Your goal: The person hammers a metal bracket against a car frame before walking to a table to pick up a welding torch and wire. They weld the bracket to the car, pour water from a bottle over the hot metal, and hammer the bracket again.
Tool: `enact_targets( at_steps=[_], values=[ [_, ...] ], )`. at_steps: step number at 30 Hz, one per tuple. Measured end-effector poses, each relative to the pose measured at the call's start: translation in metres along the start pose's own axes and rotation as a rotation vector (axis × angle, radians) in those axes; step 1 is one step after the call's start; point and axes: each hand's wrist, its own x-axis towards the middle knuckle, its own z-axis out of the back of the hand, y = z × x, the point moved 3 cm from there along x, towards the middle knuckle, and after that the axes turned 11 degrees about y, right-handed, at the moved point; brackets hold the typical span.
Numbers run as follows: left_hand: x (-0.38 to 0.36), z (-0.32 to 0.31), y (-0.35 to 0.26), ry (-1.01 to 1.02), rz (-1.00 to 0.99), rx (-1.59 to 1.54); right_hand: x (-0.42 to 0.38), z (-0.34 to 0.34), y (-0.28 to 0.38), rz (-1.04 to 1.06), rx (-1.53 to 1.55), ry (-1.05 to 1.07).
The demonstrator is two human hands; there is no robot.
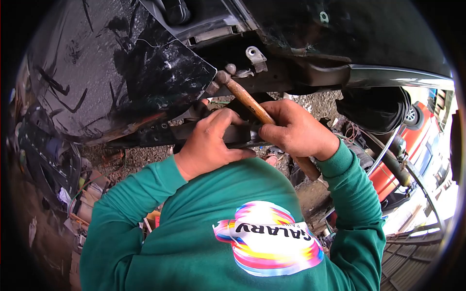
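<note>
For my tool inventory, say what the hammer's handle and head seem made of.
Hammer handle: apparently wood, smooth and slightly glossy, judging by its tan colour and dark streaks. Hammer head: probably steel, dull and worn, judging by its brownish grey tarnish.

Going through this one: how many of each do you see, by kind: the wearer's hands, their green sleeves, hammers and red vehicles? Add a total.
Hands: 2 (left hand, right hand)
Green sleeves: 2 (left sleeve, right sleeve)
Hammers: 1 (wooden-handled hammer)
Red vehicles: 1 (red vehicle)
Total: 6

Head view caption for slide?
Right hand grips wooden-handled metal hammer beside scuffed grey-and-black panel; left hand nearby.
</note>
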Motion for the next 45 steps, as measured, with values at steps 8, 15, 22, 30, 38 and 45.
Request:
enact_targets(
  at_steps=[8,15,22,30,38,45],
  values=[
    [-0.001,-0.013,0.002,-0.101,-0.044,0.033,0.011,0.007,0.014,-0.218,-0.142,0.014],
    [-0.003,-0.016,0.004,-0.113,-0.045,0.023,0.016,0.008,-0.006,-0.236,0.036,0.082],
    [-0.002,-0.016,0.009,-0.13,-0.03,-0.057,0.014,0.019,0.026,-0.263,-0.28,0.17],
    [-0.007,-0.017,0.014,-0.127,0.045,-0.01,0.025,0.015,0.039,-0.233,-0.402,0.291],
    [-0.006,-0.024,0.016,-0.108,0.001,-0.031,0.032,0.015,0.012,-0.101,-0.298,0.342],
    [-0.003,-0.026,0.018,-0.144,0.03,-0.036,0.035,0.016,0.005,-0.046,-0.224,0.358]
  ],
)
